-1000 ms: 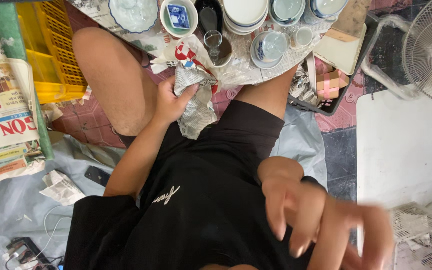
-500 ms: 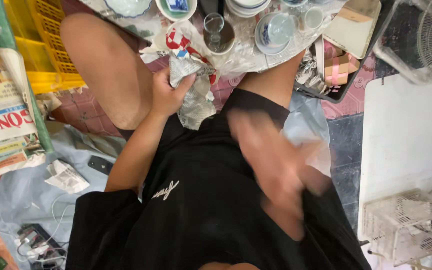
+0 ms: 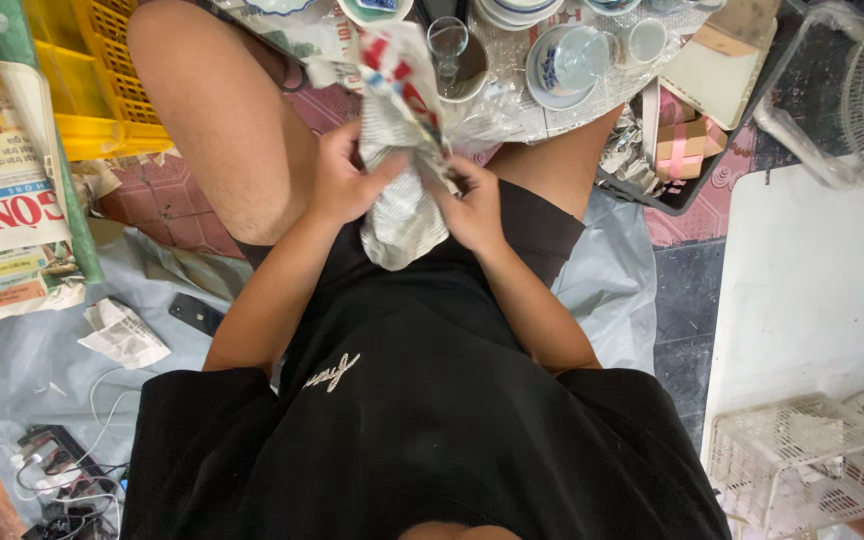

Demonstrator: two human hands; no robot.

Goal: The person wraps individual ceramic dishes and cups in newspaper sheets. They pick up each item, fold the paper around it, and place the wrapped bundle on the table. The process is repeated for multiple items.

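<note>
- Left hand (image 3: 344, 185) — fingers curled shut around the left side of a newspaper-wrapped bundle (image 3: 404, 160), thumb pressed onto the paper.
- Right hand (image 3: 472, 205) — fingers likewise closed on the bundle's right edge, gripping the crumpled newsprint; the two hands sit at 9 and 3 o'clock of the bundle, touching it.
- The bundle is held upright over the lap, just above the black shirt (image 3: 412, 400); its upper end shows red and blue print, its lower part grey text. What is inside cannot be told.
- At 12 o'clock from the bundle, a clear drinking glass (image 3: 447, 40) stands on newspaper spread over the floor, beside a stack of white plates (image 3: 512, 12).
- At 1 o'clock, a blue-and-white saucer (image 3: 550, 75) carries an upturned glass cup (image 3: 584, 55); a white cup (image 3: 644, 40) stands just beside it.
- At 10 o'clock, a yellow plastic crate (image 3: 92, 90) lies behind the bare knee.
- At 9 o'clock, a folded newspaper stack (image 3: 7, 190) rests well apart.
- At 8 o'clock, a black phone (image 3: 195, 313) lies on grey sheeting near a crumpled paper scrap (image 3: 124, 335).
- At 4 o'clock, a white wire basket (image 3: 802, 460).
</note>
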